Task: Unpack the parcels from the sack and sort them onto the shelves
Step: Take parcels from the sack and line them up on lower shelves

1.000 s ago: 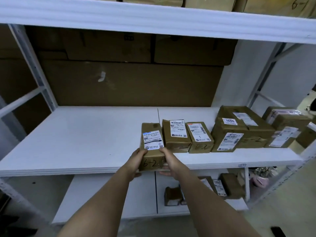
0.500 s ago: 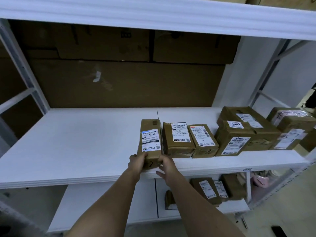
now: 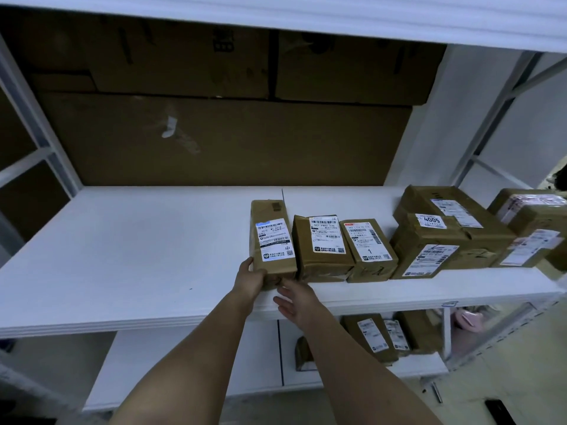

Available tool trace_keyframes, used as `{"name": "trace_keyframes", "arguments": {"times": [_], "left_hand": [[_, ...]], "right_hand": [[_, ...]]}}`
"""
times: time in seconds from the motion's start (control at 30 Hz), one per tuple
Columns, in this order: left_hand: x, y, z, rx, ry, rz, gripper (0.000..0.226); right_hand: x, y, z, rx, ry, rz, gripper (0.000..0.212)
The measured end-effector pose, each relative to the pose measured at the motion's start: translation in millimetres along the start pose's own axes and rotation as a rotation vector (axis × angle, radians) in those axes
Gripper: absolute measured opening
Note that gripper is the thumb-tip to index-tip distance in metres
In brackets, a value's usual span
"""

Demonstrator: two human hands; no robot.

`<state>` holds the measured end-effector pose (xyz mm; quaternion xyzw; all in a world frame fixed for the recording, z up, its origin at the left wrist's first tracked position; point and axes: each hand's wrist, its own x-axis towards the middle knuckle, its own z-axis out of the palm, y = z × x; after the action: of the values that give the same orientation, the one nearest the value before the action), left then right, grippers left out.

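A long brown parcel (image 3: pixel 272 237) with a white label lies flat on the white middle shelf (image 3: pixel 129 256), at the left end of a row of parcels. My left hand (image 3: pixel 250 280) grips its near left corner. My right hand (image 3: pixel 296 302) hovers just in front of the parcel's near end, fingers spread, holding nothing. Right of it sit two small labelled parcels (image 3: pixel 322 246) (image 3: pixel 368 250), then a box marked 4005 (image 3: pixel 428 243). The sack is out of view.
More brown boxes (image 3: pixel 534 231) fill the shelf's right end. Large cardboard cartons (image 3: pixel 221 139) stand at the back. A lower shelf (image 3: pixel 196 363) holds several small parcels (image 3: pixel 372 335). A white shelf board (image 3: pixel 276 16) runs overhead, and metal uprights (image 3: pixel 40 124) frame the sides.
The long parcel has been pushed back from the shelf's front edge into line with the row. My right hand has come off it and drawn back; my left hand still holds its corner.
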<state>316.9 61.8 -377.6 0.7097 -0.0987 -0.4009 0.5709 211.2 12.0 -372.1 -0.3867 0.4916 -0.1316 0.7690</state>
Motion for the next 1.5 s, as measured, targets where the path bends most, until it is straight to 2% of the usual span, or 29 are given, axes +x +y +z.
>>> {"name": "trace_keyframes", "arguments": {"times": [0.17,0.5,0.7,0.8,0.87,0.93,0.97,1.03,1.2,1.4,1.5], "left_hand": [[4.4,3.7,0.8,0.02,0.005,0.014,0.058],[5.9,4.5,2.6,-0.01,-0.004,-0.01,0.06],[-16.3,8.4,-6.9,0.009,0.074,-0.058,0.053],[-32.5,9.5,-25.9,0.012,0.142,-0.064,0.028],[-45.8,9.9,-45.2,0.007,0.18,-0.069,0.012],[-58.5,4.5,-70.9,-0.004,0.22,-0.089,0.014],[-67.8,2.3,-85.3,-0.022,0.243,-0.095,0.013],[-83.6,-2.8,-117.2,-0.073,0.293,-0.104,0.016],[-119.4,-16.9,-203.7,-0.167,0.427,-0.117,0.018],[-176.9,-57.5,-341.2,-0.267,0.6,-0.126,0.017],[-206.6,-91.4,-423.1,-0.34,0.641,-0.157,0.032]], "right_hand": [[3.5,-3.4,1.8,-0.033,-0.006,0.014,0.022],[-1.7,-9.9,1.5,-0.083,0.0,0.037,0.031],[-13.2,-6.6,-0.8,-0.365,-0.079,0.06,0.026],[-17.5,-1.2,10.7,-0.536,-0.166,0.035,0.031],[-19.5,2.5,26.2,-0.584,-0.218,0.017,0.023],[-25.4,8.0,46.2,-0.617,-0.25,0.011,0.006],[-28.5,11.7,58.0,-0.635,-0.266,-0.007,0.006],[-31.5,20.4,84.9,-0.656,-0.297,-0.039,0.013],[-51.0,52.2,159.8,-0.781,-0.37,-0.104,0.014],[-97.0,136.7,287.7,-0.928,-0.522,-0.17,0.015],[-125.0,192.4,357.7,-1.004,-0.592,-0.193,0.022]]}}
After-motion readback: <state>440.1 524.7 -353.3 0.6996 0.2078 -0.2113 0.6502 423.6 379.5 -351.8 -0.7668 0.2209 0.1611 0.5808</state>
